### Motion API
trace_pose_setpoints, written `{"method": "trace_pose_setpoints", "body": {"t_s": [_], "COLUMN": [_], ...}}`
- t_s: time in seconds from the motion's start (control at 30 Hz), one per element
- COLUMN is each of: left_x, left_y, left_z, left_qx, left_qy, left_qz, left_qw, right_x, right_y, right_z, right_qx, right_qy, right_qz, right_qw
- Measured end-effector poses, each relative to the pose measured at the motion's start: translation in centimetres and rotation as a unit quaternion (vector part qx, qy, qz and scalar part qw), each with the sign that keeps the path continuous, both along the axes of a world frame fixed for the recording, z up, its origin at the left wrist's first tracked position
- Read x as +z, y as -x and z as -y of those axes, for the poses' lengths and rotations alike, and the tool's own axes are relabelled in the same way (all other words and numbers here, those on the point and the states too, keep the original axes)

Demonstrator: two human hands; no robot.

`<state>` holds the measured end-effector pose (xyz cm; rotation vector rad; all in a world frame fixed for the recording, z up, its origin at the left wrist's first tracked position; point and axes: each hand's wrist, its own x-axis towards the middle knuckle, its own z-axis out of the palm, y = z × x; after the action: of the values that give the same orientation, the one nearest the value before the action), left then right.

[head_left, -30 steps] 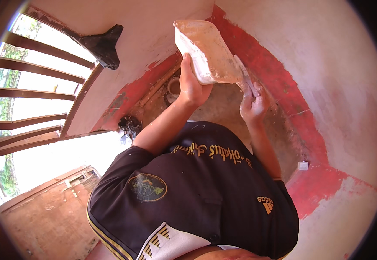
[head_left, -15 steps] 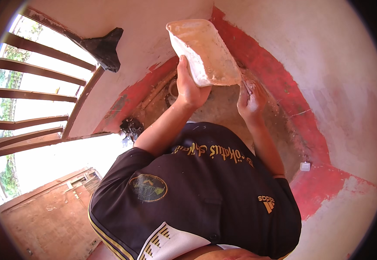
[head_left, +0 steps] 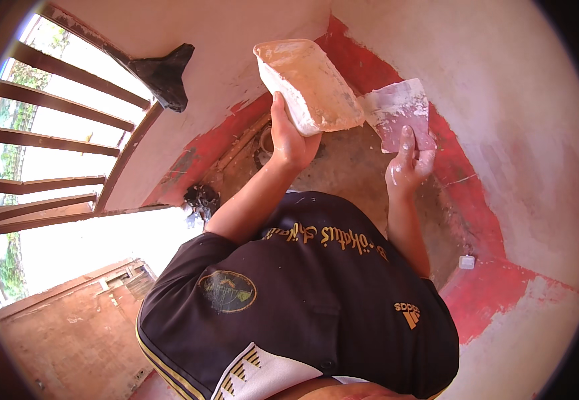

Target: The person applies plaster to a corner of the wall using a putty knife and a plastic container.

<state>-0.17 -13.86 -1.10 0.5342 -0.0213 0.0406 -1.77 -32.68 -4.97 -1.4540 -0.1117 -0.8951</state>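
Note:
My left hand (head_left: 292, 141) grips a whitish rectangular plastic tub (head_left: 309, 83) from below and along its left side. The tub is tilted, and pale paste coats its inside and rim. In my right hand (head_left: 409, 167) is a flat, squarish scraper blade (head_left: 401, 115) smeared with white paste, thumb laid on its face. Its left corner is close to the tub's right rim; whether they touch I cannot tell. White specks of paste dot my right hand and fingers.
A barred window (head_left: 63, 103) opens on the left, with a black piece of material (head_left: 163, 75) hanging beside it. A wooden door (head_left: 79, 333) stands lower left. Ahead, pale walls with a red band (head_left: 466, 180) meet in a corner. A small white box (head_left: 467, 262) sits at right.
My right hand has moved right and turned, bringing the scraper blade out from behind the tub into plain sight. The tub has dipped slightly in my left hand.

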Motion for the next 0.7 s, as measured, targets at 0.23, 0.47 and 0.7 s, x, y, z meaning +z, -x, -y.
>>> {"method": "trace_pose_setpoints", "body": {"t_s": [0.23, 0.47, 0.7], "left_x": [-0.3, -0.2, -0.3], "left_y": [0.2, 0.7, 0.8], "left_z": [-1.0, -1.0, -1.3], "left_qx": [-0.006, -0.015, -0.015], "left_qy": [0.019, 0.02, 0.032], "left_qz": [0.005, 0.015, 0.021], "left_qw": [1.0, 1.0, 0.999], "right_x": [2.1, 2.7, 3.1], "right_y": [1.2, 2.0, 2.2], "right_z": [-0.2, -0.4, -1.0], "right_qx": [0.01, -0.009, -0.033], "right_qy": [-0.033, -0.001, 0.04], "right_qz": [0.048, 0.047, 0.04], "right_qw": [0.998, 0.999, 0.998]}}
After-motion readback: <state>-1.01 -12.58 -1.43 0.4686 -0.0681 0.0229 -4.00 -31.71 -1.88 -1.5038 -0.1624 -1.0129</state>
